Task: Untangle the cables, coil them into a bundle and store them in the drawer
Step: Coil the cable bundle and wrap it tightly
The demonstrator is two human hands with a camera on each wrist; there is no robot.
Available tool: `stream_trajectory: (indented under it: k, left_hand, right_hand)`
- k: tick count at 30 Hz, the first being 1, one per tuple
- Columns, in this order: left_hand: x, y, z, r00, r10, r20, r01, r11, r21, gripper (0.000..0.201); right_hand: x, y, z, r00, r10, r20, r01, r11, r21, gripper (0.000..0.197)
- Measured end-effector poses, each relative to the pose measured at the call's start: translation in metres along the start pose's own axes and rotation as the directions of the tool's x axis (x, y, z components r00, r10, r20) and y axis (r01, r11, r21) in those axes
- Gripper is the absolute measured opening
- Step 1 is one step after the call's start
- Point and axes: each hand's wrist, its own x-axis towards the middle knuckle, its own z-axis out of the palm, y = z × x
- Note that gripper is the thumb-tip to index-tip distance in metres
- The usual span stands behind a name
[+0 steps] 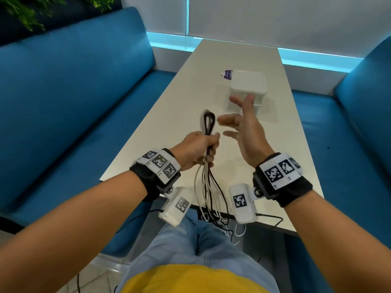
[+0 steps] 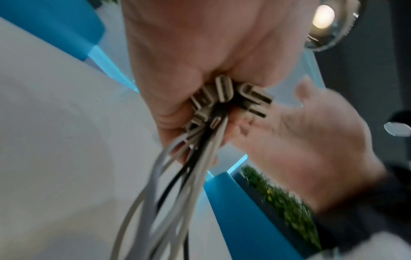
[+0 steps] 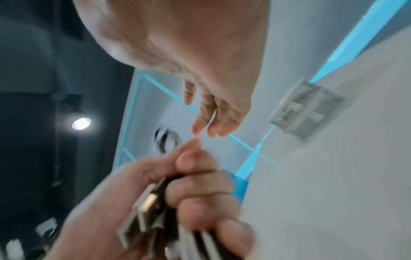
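My left hand [image 1: 198, 149] grips a bundle of white and black cables [image 1: 208, 187] above the near end of the table. Short loops [image 1: 208, 123] stick up out of the fist, and long strands hang below it past the table edge. In the left wrist view the fist [image 2: 189, 79] holds several plug ends [image 2: 224, 91] together. My right hand [image 1: 239, 123] is open just right of the loops, fingers spread, holding nothing. The white drawer box [image 1: 247, 89] stands on the table beyond my right hand, its drawer closed as far as I can see.
The table [image 1: 190, 81] is long and cream-coloured, flanked by blue benches [image 1: 74, 92] on both sides. A purple and white card [image 1: 226, 75] lies behind the drawer box. Thin black leads hang from the wrist cameras [image 1: 243, 201] near my lap.
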Motion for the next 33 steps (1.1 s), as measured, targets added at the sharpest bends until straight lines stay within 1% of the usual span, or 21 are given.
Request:
stream_trajectory:
  k: [1,2,3,5,6,7,9,11,12,13,15,17,18,19,20,22,24,26,29,31,33]
  left_hand:
    - [0.001,0.002,-0.004,0.999,0.008,-0.048,-0.012,0.996,-0.088,0.038]
    - [0.003,0.005,-0.008,0.996,0.021,-0.085,-0.035,0.985,-0.169,0.039]
    - [0.004,0.009,-0.011,0.993,0.033,-0.114,-0.060,0.969,-0.239,0.039]
    - [0.005,0.018,-0.012,0.988,0.053,-0.147,-0.102,0.932,-0.347,0.040]
    - [0.007,0.021,-0.012,0.987,0.058,-0.151,-0.112,0.919,-0.379,0.040]
    - [0.008,0.024,-0.012,0.987,0.059,-0.147,-0.112,0.915,-0.388,0.040]
    - [0.008,0.027,-0.016,0.990,0.048,-0.131,-0.095,0.921,-0.377,0.041]
    - [0.008,0.028,-0.022,0.987,0.029,-0.157,-0.090,0.913,-0.397,0.042]
    - [0.009,0.029,-0.025,0.979,0.021,-0.202,-0.102,0.910,-0.401,0.042]
    - [0.010,0.028,-0.028,0.963,0.018,-0.269,-0.124,0.916,-0.382,0.041]
    - [0.016,0.027,-0.032,0.906,0.042,-0.420,-0.163,0.953,-0.257,0.037]
    - [0.019,0.025,-0.033,0.848,0.128,-0.514,-0.179,0.982,-0.051,0.031]
    - [0.020,0.025,-0.034,0.829,0.178,-0.531,-0.180,0.982,0.050,0.030]
    - [0.020,0.025,-0.037,0.821,0.211,-0.530,-0.170,0.977,0.125,0.030]
    - [0.020,0.024,-0.040,0.828,0.213,-0.520,-0.144,0.975,0.169,0.028]
    - [0.020,0.022,-0.047,0.863,0.167,-0.477,-0.076,0.976,0.203,0.024]
    - [0.018,0.018,-0.051,0.904,0.146,-0.401,-0.036,0.962,0.270,0.023]
    - [0.016,0.014,-0.052,0.942,0.138,-0.307,-0.026,0.939,0.342,0.024]
    - [0.008,0.012,-0.055,0.988,0.040,-0.149,0.003,0.961,0.278,0.029]
    - [0.003,0.010,-0.056,0.999,-0.008,-0.045,0.019,0.967,0.253,0.030]
    - [-0.002,0.009,-0.055,0.999,-0.036,0.021,0.029,0.966,0.255,0.033]
  right_hand:
    - [-0.002,0.005,-0.005,0.997,0.050,0.050,-0.050,0.999,-0.002,0.062]
    - [-0.006,0.011,-0.007,0.986,0.110,0.128,-0.108,0.994,-0.027,0.069]
    - [-0.012,0.016,-0.005,0.962,0.166,0.215,-0.153,0.985,-0.075,0.080]
    - [-0.026,0.027,0.005,0.896,0.244,0.372,-0.182,0.964,-0.195,0.100]
    - [-0.031,0.031,0.012,0.872,0.271,0.408,-0.184,0.953,-0.241,0.100]
    - [-0.033,0.033,0.018,0.864,0.291,0.410,-0.192,0.944,-0.267,0.091]
    - [-0.034,0.033,0.024,0.862,0.335,0.380,-0.262,0.937,-0.231,0.058]
    - [-0.032,0.029,0.022,0.830,0.382,0.407,-0.326,0.924,-0.202,0.023]
    - [-0.031,0.028,0.021,0.811,0.400,0.428,-0.350,0.917,-0.194,0.010]
    - [-0.031,0.025,0.020,0.799,0.412,0.439,-0.362,0.911,-0.196,0.005]
    - [-0.029,0.023,0.020,0.802,0.414,0.430,-0.341,0.909,-0.239,0.014]
    - [-0.028,0.019,0.020,0.809,0.402,0.428,-0.281,0.905,-0.319,0.015]
    - [-0.027,0.016,0.019,0.816,0.394,0.423,-0.243,0.898,-0.368,0.016]
    - [-0.026,0.014,0.015,0.830,0.382,0.408,-0.204,0.887,-0.415,0.018]
    - [-0.025,0.011,0.011,0.849,0.361,0.386,-0.163,0.874,-0.457,0.021]
    - [-0.023,0.006,0.002,0.887,0.295,0.356,-0.074,0.851,-0.520,0.025]
    - [-0.020,-0.001,-0.002,0.905,0.227,0.359,0.022,0.819,-0.573,0.026]
    - [-0.018,-0.006,0.000,0.910,0.173,0.376,0.099,0.790,-0.605,0.026]
    - [-0.014,-0.012,0.000,0.908,0.148,0.393,0.134,0.785,-0.605,0.026]
    - [-0.012,-0.017,-0.002,0.899,0.152,0.410,0.144,0.782,-0.606,0.024]
    - [-0.011,-0.020,-0.003,0.890,0.164,0.426,0.149,0.778,-0.611,0.023]
